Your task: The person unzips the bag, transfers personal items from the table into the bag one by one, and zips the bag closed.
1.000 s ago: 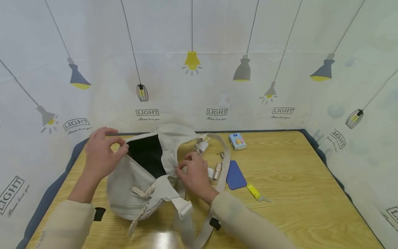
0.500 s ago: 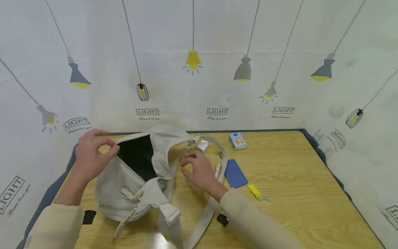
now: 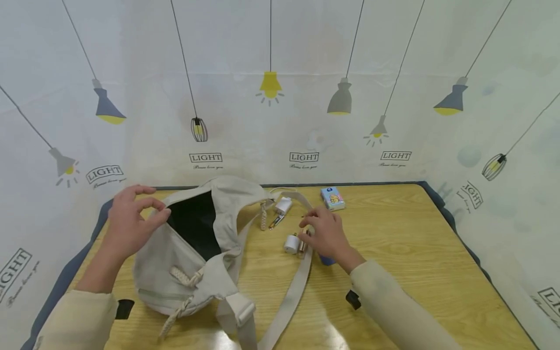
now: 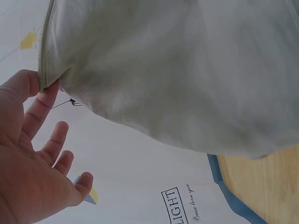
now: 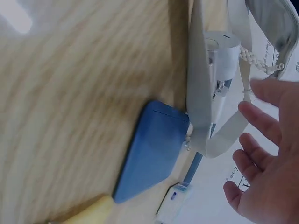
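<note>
A cream fabric backpack [image 3: 170, 277] lies at the left of the table with its dark inside showing. My left hand [image 3: 131, 223] pinches the edge of that opening between thumb and index finger, at the zipper [image 4: 43, 46], while the other fingers stay loose. Over the backpack's strap [image 3: 297, 287] hovers my right hand [image 3: 328, 233], fingers loosely bent with nothing between them. Below its fingertips are a lipstick-like metallic tube [image 3: 303, 247] and a white rounded charger plug [image 3: 291, 244]. The hand partly hides a flat blue card holder-like piece [image 5: 154, 149] in the head view.
Near the zipper cord stand a white block-shaped charger [image 3: 283, 206] and a nail clipper [image 3: 276, 222]. A small blue patterned box [image 3: 333, 198] sits at the back of the wooden table [image 3: 407, 243]. The yellow key tag [image 5: 91, 212] shows in the right wrist view.
First the backpack slid left with my left hand on its edge. My right hand let go of the flap and moved right, over the strap and the blue piece.
</note>
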`<act>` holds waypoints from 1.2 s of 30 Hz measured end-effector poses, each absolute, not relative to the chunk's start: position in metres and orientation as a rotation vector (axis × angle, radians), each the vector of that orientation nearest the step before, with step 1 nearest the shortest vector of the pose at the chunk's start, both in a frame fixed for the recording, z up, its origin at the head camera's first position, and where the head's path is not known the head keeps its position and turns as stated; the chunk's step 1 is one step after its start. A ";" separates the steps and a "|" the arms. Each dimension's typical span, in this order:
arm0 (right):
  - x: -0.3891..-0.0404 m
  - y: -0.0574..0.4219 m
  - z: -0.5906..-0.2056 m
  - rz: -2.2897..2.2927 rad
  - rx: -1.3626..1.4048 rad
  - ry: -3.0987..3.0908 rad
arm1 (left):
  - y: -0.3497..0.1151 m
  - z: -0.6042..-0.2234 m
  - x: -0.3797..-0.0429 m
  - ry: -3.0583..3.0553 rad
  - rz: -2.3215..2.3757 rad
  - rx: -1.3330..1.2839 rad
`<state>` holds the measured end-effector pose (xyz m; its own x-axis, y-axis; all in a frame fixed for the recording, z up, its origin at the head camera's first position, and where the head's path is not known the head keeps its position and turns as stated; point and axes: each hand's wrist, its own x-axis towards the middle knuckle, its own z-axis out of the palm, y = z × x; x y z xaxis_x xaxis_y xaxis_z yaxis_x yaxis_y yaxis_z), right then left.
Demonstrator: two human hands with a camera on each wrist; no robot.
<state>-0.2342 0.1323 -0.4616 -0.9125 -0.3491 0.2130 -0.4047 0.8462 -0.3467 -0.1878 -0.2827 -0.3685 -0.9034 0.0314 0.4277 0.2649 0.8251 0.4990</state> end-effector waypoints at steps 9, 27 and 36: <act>-0.229 0.128 -0.470 0.472 0.703 -2.996 | -0.277 -0.371 -0.189 -2.558 -0.744 -0.267; -0.228 0.122 -0.480 0.448 0.674 -2.964 | -0.270 -0.378 -0.190 -2.566 -0.818 -0.275; -0.230 0.120 -0.483 0.495 0.681 -2.925 | -0.269 -0.379 -0.192 -2.569 -0.816 -0.265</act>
<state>-0.2296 0.1197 -0.4828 -0.8954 -0.4129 0.1668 -0.4448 0.8474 -0.2900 -0.1917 -0.2689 -0.3793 -0.8895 0.0510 0.4541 0.3037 0.8086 0.5040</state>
